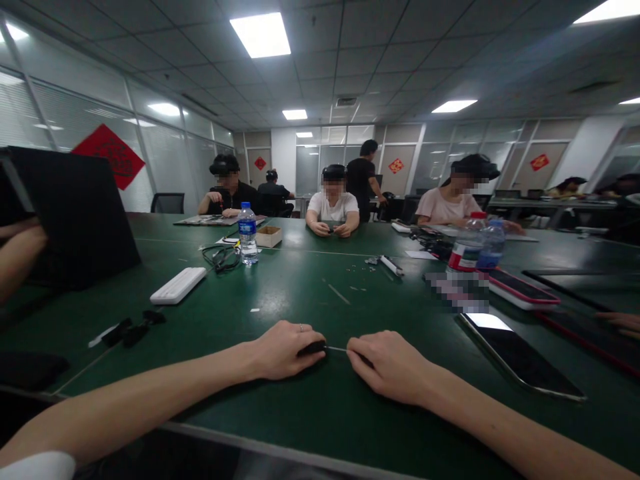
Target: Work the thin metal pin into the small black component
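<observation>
My left hand [287, 350] rests on the green table with its fingers closed round a small black piece [313, 348]. From that piece a thin, pale metal-looking rod [337, 349] runs across to my right hand [387, 363]. The fingers of the right hand are curled over the rod's other end, which they hide. The rod lies nearly level, just above or on the tabletop; its exact kind is too small to make out. A black-screened phone [520, 357] lies to the right of my right hand.
The green table [200, 347] bears a white power bank-like block [179, 286], a water bottle [247, 233], coiled black cable [221, 257], and an open cardboard box [269, 236]. More bottles [465, 247] stand at right. A black box [75, 220] is at left. People in headsets sit opposite.
</observation>
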A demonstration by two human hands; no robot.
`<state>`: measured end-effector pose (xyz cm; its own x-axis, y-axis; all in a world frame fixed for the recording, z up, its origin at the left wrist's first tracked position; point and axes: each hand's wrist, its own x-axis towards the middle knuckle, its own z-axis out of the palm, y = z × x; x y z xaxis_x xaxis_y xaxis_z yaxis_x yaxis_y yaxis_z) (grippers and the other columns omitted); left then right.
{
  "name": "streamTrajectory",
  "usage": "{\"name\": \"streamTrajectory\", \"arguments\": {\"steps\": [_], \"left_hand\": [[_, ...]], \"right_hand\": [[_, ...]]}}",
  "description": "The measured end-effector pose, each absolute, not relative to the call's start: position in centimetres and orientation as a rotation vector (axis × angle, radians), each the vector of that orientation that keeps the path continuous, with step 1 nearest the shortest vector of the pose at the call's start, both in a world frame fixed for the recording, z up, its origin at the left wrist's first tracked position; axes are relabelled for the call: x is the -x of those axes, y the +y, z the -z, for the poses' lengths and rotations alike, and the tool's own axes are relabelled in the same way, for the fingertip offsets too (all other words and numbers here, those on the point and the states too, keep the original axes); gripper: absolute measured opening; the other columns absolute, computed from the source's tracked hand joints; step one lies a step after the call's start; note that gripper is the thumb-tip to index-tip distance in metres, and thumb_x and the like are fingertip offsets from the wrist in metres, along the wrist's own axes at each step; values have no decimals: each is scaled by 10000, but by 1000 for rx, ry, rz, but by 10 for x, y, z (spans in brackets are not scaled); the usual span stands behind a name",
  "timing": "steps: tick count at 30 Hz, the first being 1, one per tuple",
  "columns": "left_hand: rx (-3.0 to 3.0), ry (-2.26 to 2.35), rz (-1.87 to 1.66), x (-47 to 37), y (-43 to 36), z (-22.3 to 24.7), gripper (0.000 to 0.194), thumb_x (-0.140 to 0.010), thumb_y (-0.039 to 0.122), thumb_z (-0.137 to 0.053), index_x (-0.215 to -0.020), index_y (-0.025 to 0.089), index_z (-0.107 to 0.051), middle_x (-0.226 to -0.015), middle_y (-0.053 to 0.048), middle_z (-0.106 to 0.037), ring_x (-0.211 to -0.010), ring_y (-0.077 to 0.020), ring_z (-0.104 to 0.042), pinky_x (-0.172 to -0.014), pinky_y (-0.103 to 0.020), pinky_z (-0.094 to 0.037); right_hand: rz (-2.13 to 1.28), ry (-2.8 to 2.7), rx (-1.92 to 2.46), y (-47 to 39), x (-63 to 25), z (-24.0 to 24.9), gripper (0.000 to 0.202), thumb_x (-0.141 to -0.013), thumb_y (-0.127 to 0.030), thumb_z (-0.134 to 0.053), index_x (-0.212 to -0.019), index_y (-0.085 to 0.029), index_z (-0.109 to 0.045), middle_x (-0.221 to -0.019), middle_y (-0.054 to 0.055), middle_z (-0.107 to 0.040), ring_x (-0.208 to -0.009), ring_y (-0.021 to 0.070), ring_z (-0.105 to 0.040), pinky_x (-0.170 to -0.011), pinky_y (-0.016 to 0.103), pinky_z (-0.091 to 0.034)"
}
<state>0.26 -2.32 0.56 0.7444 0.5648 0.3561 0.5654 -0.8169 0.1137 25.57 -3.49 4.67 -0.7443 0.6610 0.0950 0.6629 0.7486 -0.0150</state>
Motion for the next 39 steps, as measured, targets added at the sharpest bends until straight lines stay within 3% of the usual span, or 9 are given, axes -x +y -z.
{"name": "streamTrajectory", "arguments": {"steps": [39], "left_hand": [[2957, -972, 538, -2, -26, -13, 270, -993, 367, -504, -1134, 177, -635, -970, -56, -708, -824, -178, -686, -694, -243, -495]], "right_hand": [[-61, -2871, 978, -32, -258, -48, 307, -1012, -273, -369, -917, -186, -648, -830, 47, -678, -699, 158, -610, -670, 256, -412]]}}
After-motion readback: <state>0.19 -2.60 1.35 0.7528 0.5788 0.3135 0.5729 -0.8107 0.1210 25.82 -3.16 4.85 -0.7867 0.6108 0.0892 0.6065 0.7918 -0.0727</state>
